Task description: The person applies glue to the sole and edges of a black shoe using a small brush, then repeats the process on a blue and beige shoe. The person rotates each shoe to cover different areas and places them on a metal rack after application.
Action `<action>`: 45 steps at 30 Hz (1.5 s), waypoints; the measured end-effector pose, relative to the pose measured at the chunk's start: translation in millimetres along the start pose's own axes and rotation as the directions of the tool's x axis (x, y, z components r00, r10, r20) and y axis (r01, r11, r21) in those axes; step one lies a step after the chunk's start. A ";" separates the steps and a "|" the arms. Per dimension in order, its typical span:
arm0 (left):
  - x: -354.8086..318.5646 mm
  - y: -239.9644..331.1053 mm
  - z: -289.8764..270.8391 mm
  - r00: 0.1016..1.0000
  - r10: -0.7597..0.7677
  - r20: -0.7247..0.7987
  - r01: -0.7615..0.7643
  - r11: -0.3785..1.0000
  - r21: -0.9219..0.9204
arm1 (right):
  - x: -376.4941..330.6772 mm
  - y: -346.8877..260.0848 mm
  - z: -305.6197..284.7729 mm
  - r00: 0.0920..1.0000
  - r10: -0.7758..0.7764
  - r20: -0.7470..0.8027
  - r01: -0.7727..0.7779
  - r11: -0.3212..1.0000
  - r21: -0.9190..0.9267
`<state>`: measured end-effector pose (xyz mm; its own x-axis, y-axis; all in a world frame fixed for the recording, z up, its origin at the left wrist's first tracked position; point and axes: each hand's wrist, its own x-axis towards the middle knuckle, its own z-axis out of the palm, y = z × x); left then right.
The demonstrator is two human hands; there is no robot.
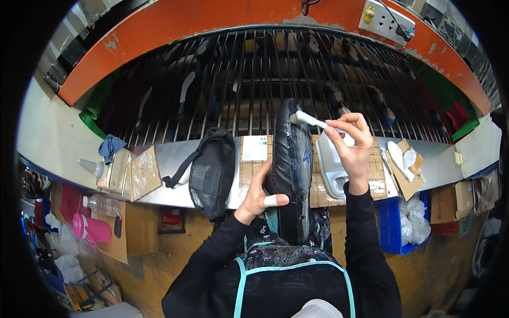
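Note:
My left hand (261, 197), a white wrap round its thumb, grips a black shoe upper (282, 153) pulled over a last. The shoe stands lengthwise above the bench edge, its greyish, glossy underside (304, 169) turned to the right. Between the fingertips of my right hand (351, 143) is a white-handled brush (312, 119). Its bristle end touches the underside near the far tip of the shoe. Just beneath my right hand, a white plastic container (330, 172) rests on the bench. To the left lies a black mesh piece with a strap (212, 172).
A metal-bar rack (244, 95) spans the area behind the bench (175, 180), with shoes beneath it. White pieces (401, 160) lie on cardboard at right. A blue crate (391, 225) holds plastic bags. A pink bottle (90, 228) is at lower left; a power socket (386, 21) is at upper right.

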<state>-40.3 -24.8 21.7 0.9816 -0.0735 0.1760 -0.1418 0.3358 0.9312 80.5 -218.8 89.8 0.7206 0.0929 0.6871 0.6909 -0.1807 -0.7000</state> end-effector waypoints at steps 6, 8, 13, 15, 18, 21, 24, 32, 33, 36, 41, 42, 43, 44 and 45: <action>3.5 5.6 4.5 0.999 -0.015 -0.049 0.018 0.999 0.047 | -12.6 5.8 -19.7 0.959 -0.175 0.225 0.203 0.973 -0.107; 5.2 6.1 5.2 0.997 -0.025 -0.069 0.028 0.998 0.047 | -17.3 7.3 -23.0 0.959 -0.164 0.233 0.196 0.973 -0.119; 5.0 8.1 5.9 0.995 -0.047 -0.091 0.052 0.997 0.062 | -25.8 5.8 -26.4 0.961 -0.183 0.207 0.220 0.960 -0.175; 5.2 7.4 6.5 0.994 -0.050 -0.095 0.056 0.997 0.059 | -26.9 6.2 -29.4 0.957 -0.199 0.211 0.240 0.952 -0.190; 6.2 5.6 6.5 0.997 -0.052 -0.064 0.056 0.997 0.062 | -29.6 9.3 -33.0 0.953 -0.220 0.208 0.260 0.946 -0.194; 6.6 3.2 6.9 0.997 -0.062 -0.045 0.064 0.997 0.050 | -34.5 13.3 -35.3 0.951 -0.231 0.204 0.271 0.943 -0.196; 6.0 1.0 7.2 0.996 -0.079 -0.050 0.081 0.996 0.025 | -41.0 15.2 -36.4 0.953 -0.222 0.206 0.261 0.947 -0.188; 9.4 -0.4 3.9 0.992 -0.102 -0.067 0.101 0.995 -0.018 | -39.6 4.7 -43.7 0.916 -0.298 0.267 0.357 0.911 -0.207; 9.7 0.1 4.4 0.994 -0.094 -0.057 0.092 0.995 -0.040 | -35.9 5.1 -41.9 0.926 -0.281 0.251 0.334 0.921 -0.202; 9.7 2.4 6.7 0.992 -0.118 -0.048 0.114 0.991 -0.075 | -32.2 5.2 -33.3 0.974 -0.153 0.166 0.189 0.955 -0.231; 8.1 6.4 7.0 0.985 -0.157 -0.071 0.149 0.982 -0.113 | -38.7 1.9 -30.9 0.959 -0.200 0.201 0.238 0.952 -0.192; 7.7 6.4 6.4 0.984 -0.163 -0.074 0.154 0.981 -0.116 | -41.4 0.8 -31.8 0.954 -0.207 0.218 0.255 0.942 -0.220; 7.9 6.2 5.6 0.982 -0.173 -0.078 0.162 0.979 -0.125 | -44.0 0.0 -32.5 0.948 -0.224 0.227 0.276 0.932 -0.234; 7.8 5.7 4.8 0.977 -0.194 -0.087 0.181 0.974 -0.134 | -46.6 -0.9 -33.6 0.941 -0.241 0.236 0.298 0.922 -0.248; 7.3 5.1 4.3 0.980 -0.180 -0.085 0.168 0.976 -0.137 | -49.0 -1.7 -35.0 0.939 -0.243 0.242 0.304 0.917 -0.259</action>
<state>-34.4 -27.6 29.0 0.9984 -0.0526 -0.0223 0.0434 0.4437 0.8951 42.0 -257.3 64.1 0.5233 0.3677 0.7687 0.8370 -0.3909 -0.3828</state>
